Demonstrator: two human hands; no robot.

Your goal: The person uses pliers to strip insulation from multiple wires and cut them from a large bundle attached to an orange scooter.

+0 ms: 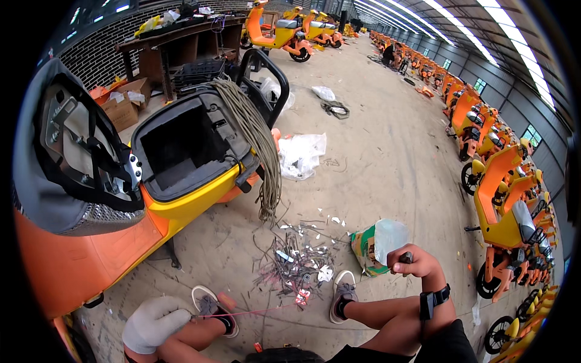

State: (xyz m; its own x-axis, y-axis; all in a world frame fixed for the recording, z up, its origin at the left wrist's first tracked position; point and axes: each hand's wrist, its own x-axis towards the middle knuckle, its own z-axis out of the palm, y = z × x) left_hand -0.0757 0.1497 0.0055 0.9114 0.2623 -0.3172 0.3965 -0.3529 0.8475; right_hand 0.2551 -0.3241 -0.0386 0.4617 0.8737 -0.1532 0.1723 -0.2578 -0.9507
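My left hand point(156, 324), in a pale work glove, is over my left knee and pinches the end of a thin red wire point(254, 312). The wire runs right across the floor. My bare right hand point(415, 261) is closed around a dark handle point(405, 257), raised above the right knee. Just beyond it stands a green printed sack point(363, 254). A pale, broad sheet point(391, 236) rises beside the fist; I cannot tell whether it is the tool's blade or part of the sack. Between my shoes lies a pile of cut wire scraps point(295, 263) with white bits.
At left stands an orange and yellow scooter point(195, 204), seat raised, with a bundle of grey-green cables point(254, 140) draped over its rear. Plastic bags point(302, 154) lie behind it. Scooters point(499, 199) line the right side. A cluttered workbench point(181, 31) is at the back; a person point(391, 54) is far off.
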